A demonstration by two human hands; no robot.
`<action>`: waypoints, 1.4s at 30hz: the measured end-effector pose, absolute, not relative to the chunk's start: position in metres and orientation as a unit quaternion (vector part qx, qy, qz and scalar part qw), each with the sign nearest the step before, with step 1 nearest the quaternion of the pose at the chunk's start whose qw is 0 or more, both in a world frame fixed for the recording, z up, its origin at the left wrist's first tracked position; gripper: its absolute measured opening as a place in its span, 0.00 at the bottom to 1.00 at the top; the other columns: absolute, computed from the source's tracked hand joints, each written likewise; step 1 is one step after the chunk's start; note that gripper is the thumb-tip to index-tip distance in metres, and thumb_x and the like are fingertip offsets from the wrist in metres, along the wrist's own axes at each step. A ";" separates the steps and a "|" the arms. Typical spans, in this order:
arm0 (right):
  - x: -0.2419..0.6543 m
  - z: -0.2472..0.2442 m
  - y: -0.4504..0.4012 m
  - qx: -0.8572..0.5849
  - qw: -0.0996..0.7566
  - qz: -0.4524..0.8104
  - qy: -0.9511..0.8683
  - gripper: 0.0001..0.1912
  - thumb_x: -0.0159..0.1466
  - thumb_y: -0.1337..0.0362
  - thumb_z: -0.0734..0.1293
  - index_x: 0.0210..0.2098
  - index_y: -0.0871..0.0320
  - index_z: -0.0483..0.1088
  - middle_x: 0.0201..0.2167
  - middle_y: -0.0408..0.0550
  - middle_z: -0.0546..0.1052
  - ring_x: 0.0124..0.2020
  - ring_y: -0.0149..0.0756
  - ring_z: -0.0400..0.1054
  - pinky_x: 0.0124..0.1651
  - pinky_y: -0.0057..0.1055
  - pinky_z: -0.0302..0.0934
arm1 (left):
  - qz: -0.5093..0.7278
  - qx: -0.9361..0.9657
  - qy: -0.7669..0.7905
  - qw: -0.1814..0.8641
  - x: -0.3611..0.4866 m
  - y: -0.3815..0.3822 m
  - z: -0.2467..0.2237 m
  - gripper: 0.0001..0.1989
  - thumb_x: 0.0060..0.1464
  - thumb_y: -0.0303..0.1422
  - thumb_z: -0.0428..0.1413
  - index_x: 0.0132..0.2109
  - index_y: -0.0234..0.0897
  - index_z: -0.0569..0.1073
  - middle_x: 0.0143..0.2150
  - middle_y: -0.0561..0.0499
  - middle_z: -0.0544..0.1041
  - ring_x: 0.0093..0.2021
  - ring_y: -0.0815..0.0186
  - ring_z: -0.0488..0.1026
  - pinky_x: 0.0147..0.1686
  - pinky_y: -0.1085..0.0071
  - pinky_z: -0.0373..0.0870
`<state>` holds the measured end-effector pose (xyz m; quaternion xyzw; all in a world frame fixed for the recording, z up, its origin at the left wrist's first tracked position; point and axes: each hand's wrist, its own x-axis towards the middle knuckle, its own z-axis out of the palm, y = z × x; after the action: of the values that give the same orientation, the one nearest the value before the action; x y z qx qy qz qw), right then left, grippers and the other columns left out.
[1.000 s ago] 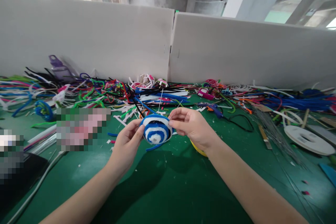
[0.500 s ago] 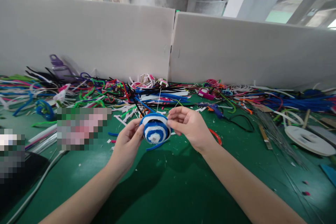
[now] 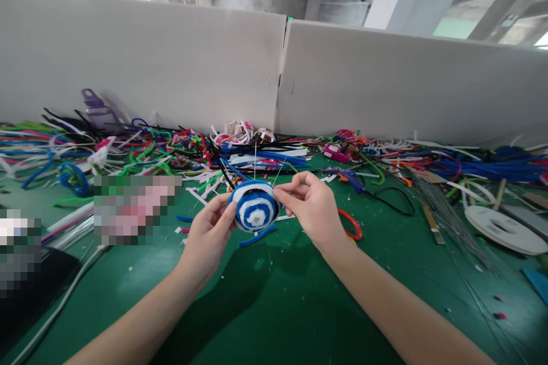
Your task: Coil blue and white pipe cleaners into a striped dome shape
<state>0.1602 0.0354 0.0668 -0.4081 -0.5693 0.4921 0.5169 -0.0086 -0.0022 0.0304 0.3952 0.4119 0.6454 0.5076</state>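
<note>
While our left hand [image 3: 206, 234] holds the left edge of a striped dome [image 3: 255, 210], thumb in front and fingers curled behind, our right hand [image 3: 314, 211] meets it at the opposite rim. We have the left fingers closed on the piece, and the right thumb and forefinger pinched together on its edge, the other right fingers loosely bent. The dome, banded in blue and white around a pale centre, is up above the green bench [image 3: 342, 319], midway between our two hands, its striped face towards us. Thin wires rise behind it; we cannot tell where they are fixed. Below its lower edge we see a short blue stem [image 3: 257, 236], and beside our right wrist a red ring [image 3: 353, 224], partly hidden. Farther back, to the right, we have a blue glue gun [image 3: 351, 180] near a magenta box [image 3: 336, 153], then a cutter [image 3: 432, 223] and a white spool [image 3: 505, 242]. Past the heaped coloured stems at the left, a purple bottle [image 3: 99, 111] leans near the pale partition [image 3: 141, 63].
</note>
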 end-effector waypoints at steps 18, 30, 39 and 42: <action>0.173 0.081 0.040 -0.396 0.492 0.429 -0.646 0.08 0.60 0.59 0.64 0.33 0.56 0.61 0.36 0.48 0.77 0.22 0.27 0.68 0.21 0.26 0.57 | 0.692 0.271 0.370 0.557 -0.017 0.006 0.034 0.06 0.47 0.32 0.61 0.34 0.36 0.76 0.31 0.54 0.76 0.29 0.74 0.71 0.30 0.78 0.69; 0.168 0.073 0.035 -0.424 0.402 0.217 -0.782 0.10 0.59 0.62 0.66 0.40 0.55 0.70 0.41 0.48 0.75 0.45 0.40 0.68 0.49 0.39 0.61 | 0.671 0.197 0.326 0.636 -0.016 0.004 0.044 0.09 0.55 0.26 0.54 0.43 0.38 0.75 0.37 0.54 0.79 0.35 0.72 0.76 0.36 0.77 0.74; 0.168 0.075 0.037 -0.368 0.373 0.423 -0.739 0.11 0.63 0.62 0.61 0.41 0.56 0.73 0.35 0.46 0.77 0.37 0.33 0.71 0.44 0.34 0.64 | 0.666 0.176 0.313 0.654 -0.018 0.004 0.042 0.12 0.59 0.23 0.47 0.38 0.34 0.75 0.29 0.54 0.79 0.26 0.74 0.76 0.26 0.81 0.75; 0.170 0.079 0.037 -0.347 0.363 0.518 -0.693 0.09 0.62 0.62 0.64 0.38 0.57 0.75 0.32 0.45 0.77 0.32 0.31 0.71 0.42 0.33 0.65 | 0.664 0.173 0.313 0.656 -0.019 0.005 0.040 0.12 0.60 0.23 0.46 0.38 0.33 0.75 0.28 0.54 0.79 0.25 0.75 0.76 0.25 0.82 0.74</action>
<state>0.1702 0.0369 0.0791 -0.3467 -0.6926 0.5177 0.3633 -0.0186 0.0047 0.0398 0.1726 0.3133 0.6642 0.6564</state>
